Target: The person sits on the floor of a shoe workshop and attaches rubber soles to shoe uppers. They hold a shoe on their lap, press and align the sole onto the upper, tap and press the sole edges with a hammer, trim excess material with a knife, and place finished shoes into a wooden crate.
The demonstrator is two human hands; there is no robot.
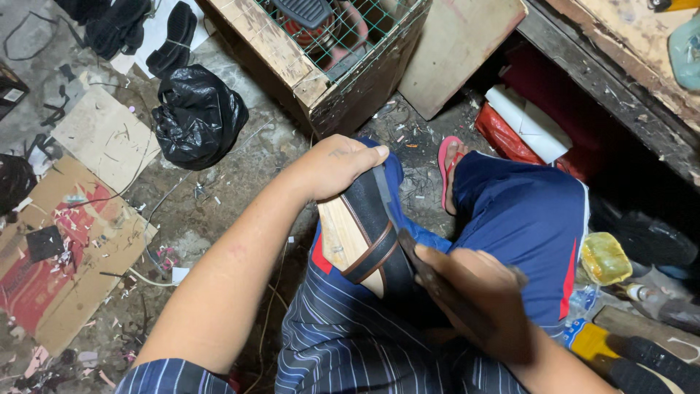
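Cardboard (69, 270) sheets lie flat on the floor at far left, strewn w/ paper scraps and cut bits, prob. serving as a work mat. Above them a knotted black plastic bag (198, 113) sits on the concrete, just beside a wooden crate (292, 69) w/ green wire mesh over its top.

Centre: left hand (337, 166) is closed over the upper end of a black sandal (368, 233), thumb laid across the top, fingers wrapped behind. The sandal rests tilted on the person's lap, tan wooden sole edge turned outward, so the strap side faces the other hand.

Right hand (485, 303) is blurred; seems curled round a dark flat tool (430, 273) whose tip touches the sandal near the strap – exact grip hard to tell.

Right of the knee: a foot in a pink flip-flop (446, 164), then a yellow container (605, 257) on the floor among clutter.
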